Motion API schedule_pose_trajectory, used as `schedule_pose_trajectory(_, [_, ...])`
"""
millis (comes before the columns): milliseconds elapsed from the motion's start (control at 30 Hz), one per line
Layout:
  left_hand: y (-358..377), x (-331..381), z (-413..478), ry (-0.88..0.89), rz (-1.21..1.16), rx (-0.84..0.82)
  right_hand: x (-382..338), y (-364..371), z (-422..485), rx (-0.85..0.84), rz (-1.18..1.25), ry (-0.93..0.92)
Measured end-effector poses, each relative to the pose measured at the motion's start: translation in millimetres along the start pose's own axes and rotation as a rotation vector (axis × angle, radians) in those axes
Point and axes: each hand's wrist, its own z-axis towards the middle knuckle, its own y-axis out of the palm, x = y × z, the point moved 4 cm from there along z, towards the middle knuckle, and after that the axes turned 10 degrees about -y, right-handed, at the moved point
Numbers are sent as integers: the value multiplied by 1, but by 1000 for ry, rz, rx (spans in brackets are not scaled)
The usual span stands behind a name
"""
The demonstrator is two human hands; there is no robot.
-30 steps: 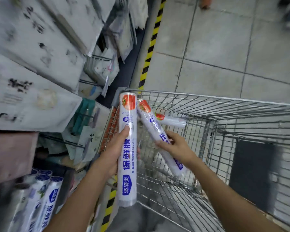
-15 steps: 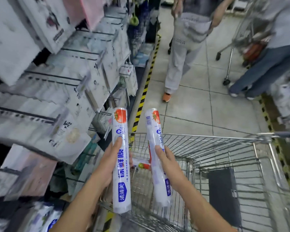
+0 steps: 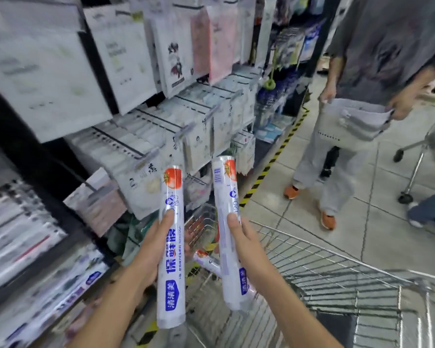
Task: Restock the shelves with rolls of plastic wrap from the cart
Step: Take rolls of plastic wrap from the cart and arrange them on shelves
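Clamping fingers round it, left hand (image 3: pixel 151 249) holds white tomato-printed left roll (image 3: pixel 172 197); right hand (image 3: pixel 246 247) clamps matching right roll (image 3: pixel 225 182).

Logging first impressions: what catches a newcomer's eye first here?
Two white plastic-wrap rolls with orange tomato-print tops, upright side by side at centre: the left roll gripped by the left hand, the right roll by the right hand. Beneath is a silver wire shopping cart; a person in grey trousers and orange shoes stands upper right.
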Motion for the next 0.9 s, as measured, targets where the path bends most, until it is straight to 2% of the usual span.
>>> schedule_pose_trajectory(200, [-47, -22, -74, 82, -69, 159, -12, 44, -21, -217, 22, -24])
schedule_pose_trajectory(467, [-135, -59, -179, 171, -265, 442, -29, 151, -67, -551, 4, -86])
schedule_pose_trajectory(700, [-221, -121, -310, 241, -426, 702, -48, 269, -164, -856, 9, -156])
schedule_pose_trajectory(900, [-278, -184, -455, 312, -544, 936, -44, 367, -288, -1109, -7, -149])
